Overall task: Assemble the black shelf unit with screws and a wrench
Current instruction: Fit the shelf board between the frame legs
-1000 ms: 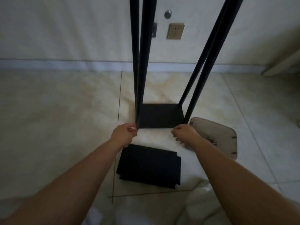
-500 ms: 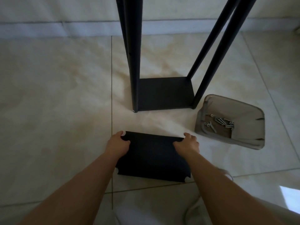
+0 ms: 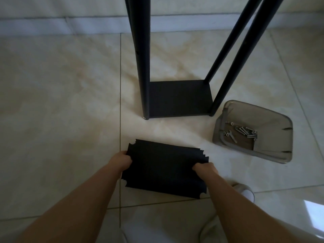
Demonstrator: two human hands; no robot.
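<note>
Left hand (image 3: 121, 161) grips the left short edge of the loose black shelf panels (image 3: 164, 168), fingers curled round the edge. Right hand (image 3: 205, 170) grips the right short edge, fingers curled under, thumb on top. It looks like a stack of panels: stepped notched corners show at the far right. Whether the stack is lifted off the tile floor (image 3: 61, 111) or touching it, cannot tell.

Shelf frame (image 3: 178, 99) stands upright just beyond the panels: bottom shelf fitted, four black posts rising out of view, a screw head at the foot of the near-left post. A strip of bare floor lies between the panels' far edge and the frame's near edge.

Grey tray (image 3: 273, 148) sits on the floor just right of the frame's near-right post, apart from the panels. Screws (image 3: 246, 132) and a small wrench (image 3: 231, 135) lie inside it.

Wide bare tile to the left. Wall skirting runs behind the frame. Shoe (image 3: 245, 191) near the right forearm.

No brand, label or writing readable.
</note>
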